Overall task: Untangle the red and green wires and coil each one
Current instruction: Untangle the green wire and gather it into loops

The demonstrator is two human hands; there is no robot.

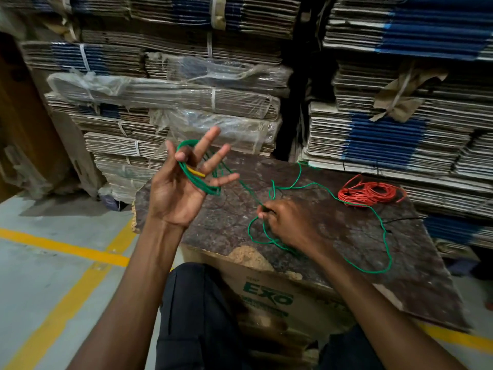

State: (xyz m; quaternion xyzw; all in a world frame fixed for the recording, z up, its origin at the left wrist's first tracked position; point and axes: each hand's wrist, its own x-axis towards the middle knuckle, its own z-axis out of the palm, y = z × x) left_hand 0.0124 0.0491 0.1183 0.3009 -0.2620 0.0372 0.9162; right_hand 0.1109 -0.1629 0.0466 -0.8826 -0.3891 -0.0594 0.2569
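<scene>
Winding the green wire [314,185] around spread fingers, a person's left hand [184,180] is raised, palm toward the camera, above the worktop's [373,263] left edge, several green loops and a short yellow piece [196,171] lying across the open fingers. The right hand [286,221] rests near the middle of the worktop, fingertips pinched shut on the same wire, whose loose length wanders in curves toward the right edge. The red wire [369,193] lies coiled by the far right corner. Bundled flattened cartons [165,97] are stacked behind.
</scene>
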